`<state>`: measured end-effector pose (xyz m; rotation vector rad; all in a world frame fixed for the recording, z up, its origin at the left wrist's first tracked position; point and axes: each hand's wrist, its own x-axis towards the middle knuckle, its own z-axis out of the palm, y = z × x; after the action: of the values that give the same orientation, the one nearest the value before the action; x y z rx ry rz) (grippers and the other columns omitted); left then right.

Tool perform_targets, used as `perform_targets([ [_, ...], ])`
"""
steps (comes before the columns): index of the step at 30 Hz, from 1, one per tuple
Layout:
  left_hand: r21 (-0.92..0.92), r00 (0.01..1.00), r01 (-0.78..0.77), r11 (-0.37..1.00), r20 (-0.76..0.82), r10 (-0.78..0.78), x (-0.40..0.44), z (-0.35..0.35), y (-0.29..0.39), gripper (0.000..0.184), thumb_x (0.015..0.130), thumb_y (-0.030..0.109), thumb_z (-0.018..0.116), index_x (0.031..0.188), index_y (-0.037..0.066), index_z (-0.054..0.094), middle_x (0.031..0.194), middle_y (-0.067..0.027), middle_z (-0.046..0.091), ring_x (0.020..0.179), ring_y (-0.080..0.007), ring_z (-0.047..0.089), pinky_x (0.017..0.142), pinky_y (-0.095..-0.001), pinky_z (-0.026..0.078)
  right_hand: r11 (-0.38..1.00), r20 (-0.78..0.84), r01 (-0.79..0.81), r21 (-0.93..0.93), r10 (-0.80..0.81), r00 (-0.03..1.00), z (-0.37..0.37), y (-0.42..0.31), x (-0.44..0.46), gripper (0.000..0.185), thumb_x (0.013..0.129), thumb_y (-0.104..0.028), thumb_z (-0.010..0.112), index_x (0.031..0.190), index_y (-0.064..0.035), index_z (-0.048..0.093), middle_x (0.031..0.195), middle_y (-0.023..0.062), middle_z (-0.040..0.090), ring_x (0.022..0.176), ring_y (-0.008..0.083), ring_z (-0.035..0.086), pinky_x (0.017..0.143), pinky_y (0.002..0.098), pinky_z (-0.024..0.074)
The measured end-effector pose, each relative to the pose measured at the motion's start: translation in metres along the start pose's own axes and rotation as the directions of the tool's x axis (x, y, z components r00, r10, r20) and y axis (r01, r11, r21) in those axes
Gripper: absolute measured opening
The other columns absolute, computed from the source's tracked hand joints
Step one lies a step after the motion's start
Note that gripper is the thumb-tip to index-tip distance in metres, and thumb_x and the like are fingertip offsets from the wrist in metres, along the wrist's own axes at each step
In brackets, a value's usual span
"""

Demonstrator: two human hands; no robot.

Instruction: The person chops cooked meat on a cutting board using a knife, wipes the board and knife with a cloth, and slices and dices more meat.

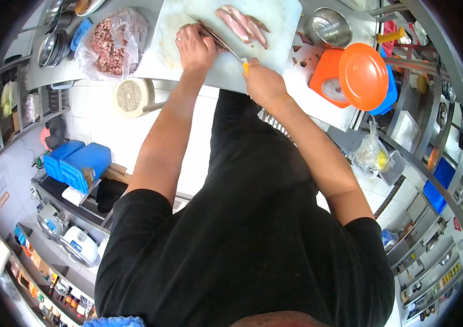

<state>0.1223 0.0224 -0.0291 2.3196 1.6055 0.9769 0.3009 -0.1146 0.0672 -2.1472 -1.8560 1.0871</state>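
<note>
My right hand [265,84] is wrapped round the yellow handle of a kitchen knife [221,41]. The blade slants up and left across a white cutting board [174,32], its tip close above my left fingers. My left hand [194,49] is closed over a piece of meat [220,48] beside the blade, mostly hidden under the fingers and knife. Further back on the board lie several strips of pale pink raw meat [234,23], apart from both hands.
Left of the board sits a plastic bag of chopped meat [109,46]. To the right are a steel pot [329,27], an orange scale [327,76] with an orange plate [363,76], and scattered brown scraps. A cream stool [131,98] stands below the counter.
</note>
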Motion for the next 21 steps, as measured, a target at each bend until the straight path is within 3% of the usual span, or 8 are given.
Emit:
perform_targets([
  [5,0.004,0.998,-0.035,0.999,-0.051,0.035,0.001,0.002,-0.003,0.030,0.088,0.020,0.054,0.112,0.002,0.059,0.118,-0.0215,0.060,0.118,-0.0421,0.054,0.106,-0.0578,0.040,0.999,-0.007,-0.032,-0.016,0.032,0.999,-0.007,0.011,-0.008,0.034,0.108,-0.029,0.058,0.118,0.0036,0.056,0.096,0.0279,0.075,0.091,0.0463,0.075,0.082,0.0567,0.0571],
  [11,0.068,0.995,0.029,0.997,-0.102,-0.022,-0.003,-0.004,0.006,0.031,0.090,0.021,0.053,0.114,0.002,0.061,0.116,-0.0200,0.061,0.116,-0.0408,0.055,0.102,-0.0593,0.040,0.987,-0.027,-0.128,-0.095,0.126,0.992,-0.022,0.039,-0.038,0.034,0.107,-0.029,0.057,0.119,0.0022,0.056,0.095,0.0283,0.076,0.091,0.0470,0.075,0.084,0.0574,0.0577],
  [14,0.027,0.994,0.064,0.998,-0.088,-0.061,-0.002,-0.003,0.001,0.028,0.090,0.019,0.054,0.111,0.003,0.061,0.114,-0.0197,0.062,0.114,-0.0404,0.056,0.101,-0.0577,0.041,0.989,-0.094,-0.119,-0.089,0.110,0.989,-0.022,0.034,-0.039,0.037,0.107,-0.033,0.059,0.119,0.0023,0.055,0.086,0.0270,0.074,0.083,0.0471,0.074,0.077,0.0579,0.0580],
  [20,-0.048,0.995,0.069,0.996,-0.073,-0.072,-0.003,-0.002,0.002,0.023,0.088,0.016,0.056,0.107,0.003,0.060,0.113,-0.0204,0.062,0.112,-0.0414,0.057,0.100,-0.0566,0.042,0.991,-0.068,0.004,-0.132,-0.013,0.998,-0.021,0.004,-0.055,0.037,0.106,-0.031,0.062,0.119,0.0025,0.054,0.081,0.0254,0.074,0.078,0.0452,0.075,0.072,0.0561,0.0588],
  [21,-0.041,0.995,0.068,0.997,-0.065,-0.071,-0.004,-0.002,0.001,0.023,0.089,0.016,0.056,0.107,0.003,0.060,0.113,-0.0206,0.061,0.112,-0.0417,0.057,0.100,-0.0565,0.042,0.986,-0.058,0.005,-0.169,-0.015,0.998,-0.026,-0.004,-0.059,0.028,0.106,-0.025,0.059,0.112,0.0020,0.055,0.081,0.0207,0.075,0.079,0.0405,0.077,0.072,0.0514,0.0607],
])
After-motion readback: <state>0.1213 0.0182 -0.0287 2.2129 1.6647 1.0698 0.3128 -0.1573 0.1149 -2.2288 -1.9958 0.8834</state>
